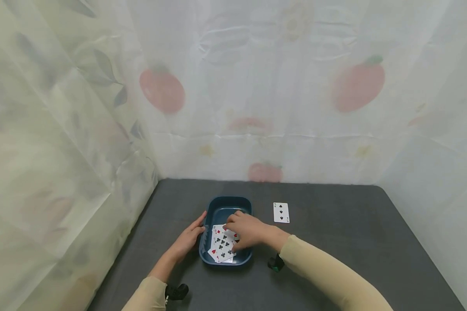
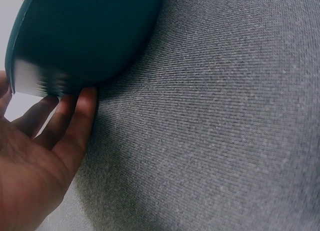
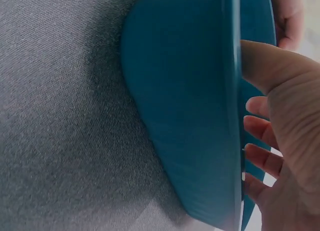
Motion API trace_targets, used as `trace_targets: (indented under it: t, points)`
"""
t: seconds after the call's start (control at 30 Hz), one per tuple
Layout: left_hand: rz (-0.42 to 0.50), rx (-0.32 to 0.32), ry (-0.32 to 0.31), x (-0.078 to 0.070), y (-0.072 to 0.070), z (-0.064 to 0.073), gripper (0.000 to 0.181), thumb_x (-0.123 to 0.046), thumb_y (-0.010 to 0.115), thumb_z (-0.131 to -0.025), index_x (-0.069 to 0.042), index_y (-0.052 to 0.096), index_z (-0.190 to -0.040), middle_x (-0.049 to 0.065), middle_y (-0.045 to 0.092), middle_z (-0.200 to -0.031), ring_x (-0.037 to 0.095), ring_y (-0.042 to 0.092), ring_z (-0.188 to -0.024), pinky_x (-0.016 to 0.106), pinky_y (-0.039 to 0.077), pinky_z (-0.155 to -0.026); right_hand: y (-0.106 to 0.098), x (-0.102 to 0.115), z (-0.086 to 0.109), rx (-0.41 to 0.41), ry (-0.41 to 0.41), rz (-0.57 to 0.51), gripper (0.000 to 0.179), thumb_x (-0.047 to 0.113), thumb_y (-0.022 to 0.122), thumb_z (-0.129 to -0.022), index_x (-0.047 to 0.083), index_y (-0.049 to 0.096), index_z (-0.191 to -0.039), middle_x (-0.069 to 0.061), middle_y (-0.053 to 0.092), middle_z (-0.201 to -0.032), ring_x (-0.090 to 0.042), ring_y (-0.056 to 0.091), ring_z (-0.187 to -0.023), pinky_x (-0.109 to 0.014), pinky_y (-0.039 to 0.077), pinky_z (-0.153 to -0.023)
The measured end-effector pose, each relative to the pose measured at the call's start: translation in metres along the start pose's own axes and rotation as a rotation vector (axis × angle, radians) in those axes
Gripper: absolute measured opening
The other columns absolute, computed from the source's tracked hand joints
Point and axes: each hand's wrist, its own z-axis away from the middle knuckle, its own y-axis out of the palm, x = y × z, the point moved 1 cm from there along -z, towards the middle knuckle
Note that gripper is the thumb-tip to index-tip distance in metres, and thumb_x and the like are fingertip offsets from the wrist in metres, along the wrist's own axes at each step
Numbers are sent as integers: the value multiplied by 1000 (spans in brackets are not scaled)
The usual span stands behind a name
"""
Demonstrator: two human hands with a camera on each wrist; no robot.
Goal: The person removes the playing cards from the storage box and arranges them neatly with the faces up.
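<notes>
A dark blue tray [image 1: 229,201] stands on the table, with several playing cards [image 1: 221,245] lying overlapped in its near half. My left hand [image 1: 187,240] is at the tray's left side. In the left wrist view its fingers [image 2: 82,106] touch the outer wall, and the thumb is near the rim. My right hand [image 1: 248,229] reaches over the right rim into the tray, above the cards. Its thumb and bent fingers are spread apart, the fingertips close to the cards. In the right wrist view the rim hides the thumb's tip and most of the cards.
A three of spades [image 1: 281,212] lies face up on the dark grey table [image 1: 334,242], right of the tray. Pale printed curtains [image 1: 264,95] hang behind the table and along both sides.
</notes>
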Motion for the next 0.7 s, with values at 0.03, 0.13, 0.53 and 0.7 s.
trace_targets:
  t: [0.03, 0.13, 0.53, 0.7]
  points:
    - [1, 0, 0, 0, 0, 0, 56, -26, 42, -109, -37, 28, -162, 10, 17, -170, 43, 23, -151, 73, 32, -106, 2, 0, -2, 12, -1, 8, 77, 55, 84, -79, 20, 61, -144, 3, 56, -137, -15, 48, -120, -33, 46, -101]
    - [4, 3, -1, 0, 0, -1, 56, -26, 42, -109, -37, 27, -163, 10, 17, -170, 43, 23, -151, 73, 32, -106, 6, 2, -5, 46, 0, 32, 80, 58, 85, -76, 21, 61, -144, 4, 56, -136, -14, 47, -117, -33, 45, -100]
    - [11, 14, 4, 0, -2, 1, 56, -27, 42, -110, -36, 27, -163, 10, 17, -170, 43, 24, -151, 72, 35, -105, 10, 14, -13, 94, 27, 110, 80, 65, 85, -71, 28, 64, -138, 7, 56, -131, -12, 48, -114, -35, 45, -101]
    - [15, 16, 5, -1, -2, 3, 56, -28, 42, -110, -37, 27, -163, 9, 17, -170, 42, 23, -151, 72, 34, -106, 10, 17, -14, 94, 34, 123, 81, 66, 85, -70, 27, 64, -138, 7, 56, -130, -12, 48, -113, -35, 45, -101]
